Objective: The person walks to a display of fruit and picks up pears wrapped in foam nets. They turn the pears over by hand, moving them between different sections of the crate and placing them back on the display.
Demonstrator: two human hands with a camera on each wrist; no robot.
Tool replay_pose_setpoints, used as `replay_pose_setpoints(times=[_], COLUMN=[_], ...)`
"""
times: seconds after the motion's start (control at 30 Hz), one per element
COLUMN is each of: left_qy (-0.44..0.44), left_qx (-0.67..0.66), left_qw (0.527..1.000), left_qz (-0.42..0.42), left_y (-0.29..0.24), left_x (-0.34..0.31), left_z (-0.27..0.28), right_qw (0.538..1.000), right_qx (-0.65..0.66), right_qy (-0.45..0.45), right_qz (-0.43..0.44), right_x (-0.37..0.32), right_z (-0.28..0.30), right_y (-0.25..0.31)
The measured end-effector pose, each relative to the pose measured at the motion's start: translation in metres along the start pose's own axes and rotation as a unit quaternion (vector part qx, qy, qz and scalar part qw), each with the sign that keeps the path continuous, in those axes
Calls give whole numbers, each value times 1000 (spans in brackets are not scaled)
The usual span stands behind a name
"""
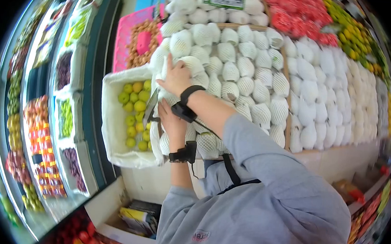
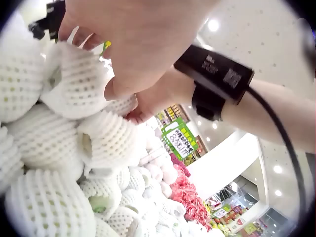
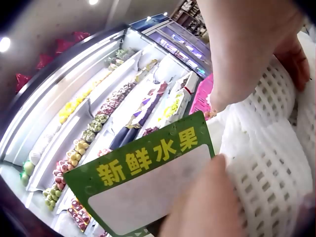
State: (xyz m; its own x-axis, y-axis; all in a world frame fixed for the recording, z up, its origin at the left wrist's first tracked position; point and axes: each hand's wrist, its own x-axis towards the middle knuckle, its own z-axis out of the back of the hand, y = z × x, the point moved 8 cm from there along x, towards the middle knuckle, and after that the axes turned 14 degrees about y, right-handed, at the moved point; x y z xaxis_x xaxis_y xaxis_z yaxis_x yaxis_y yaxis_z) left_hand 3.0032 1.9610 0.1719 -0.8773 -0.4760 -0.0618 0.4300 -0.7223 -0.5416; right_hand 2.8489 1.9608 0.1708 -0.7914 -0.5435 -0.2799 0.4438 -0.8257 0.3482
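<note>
In the head view my right hand (image 1: 178,78) spans a fruit in a white foam net, thumb and fingers spread over it. The right wrist view shows that foam-netted fruit (image 3: 270,91) between the thumb and bent fingers. Lower down, my left hand (image 1: 173,122) is at the left edge of the display. In the left wrist view its thumb and fingers are around another foam-netted fruit (image 2: 81,81). A green price sign (image 3: 143,173) with yellow lettering stands close beside the left hand. The fruit inside the nets is mostly hidden.
A white-lined box (image 1: 109,129) of yellow-green fruit (image 1: 135,104) stands left of the hands, with a pink crate (image 1: 125,31) behind it. Rows of foam-netted fruit (image 1: 245,84) spread to the right, split by a wooden divider (image 1: 289,106). Refrigerated shelves (image 1: 79,127) line the far left.
</note>
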Motion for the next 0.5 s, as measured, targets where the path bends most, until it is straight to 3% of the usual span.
replay_pose_setpoints(times=[0.03,0.07,0.1,0.17,0.23,0.3,0.37,0.4,0.47,0.5], left_qy=[28,16,10,12,61,95,87,73,57,55], left_qx=[-18,85,101,30,-40,3,63,64,68,72], left_qw=[999,995,991,997,996,994,993,993,994,993], left_qz=[-1,-60,-85,-77,-46,-48,-55,-63,-71,-72], left_y=[4,10,13,18,16,11,18,20,21,17], left_x=[4,6,8,9,12,12,15,14,14,13], left_z=[-12,-27,-33,-27,-17,-11,-18,-19,-19,-15], right_qw=[1000,999,999,991,980,958,918,861,832,793], right_qx=[3,19,26,91,173,276,392,498,540,601], right_qy=[3,-8,-30,-96,-97,-71,-24,91,-51,-62], right_qz=[-11,-27,-28,-1,2,22,58,54,115,73], right_x=[-2,-5,-4,-3,-6,-6,-4,-43,-60,-87], right_z=[3,7,5,-1,5,4,14,47,55,62], right_y=[0,-1,0,-4,-10,-16,-43,-48,-112,-147])
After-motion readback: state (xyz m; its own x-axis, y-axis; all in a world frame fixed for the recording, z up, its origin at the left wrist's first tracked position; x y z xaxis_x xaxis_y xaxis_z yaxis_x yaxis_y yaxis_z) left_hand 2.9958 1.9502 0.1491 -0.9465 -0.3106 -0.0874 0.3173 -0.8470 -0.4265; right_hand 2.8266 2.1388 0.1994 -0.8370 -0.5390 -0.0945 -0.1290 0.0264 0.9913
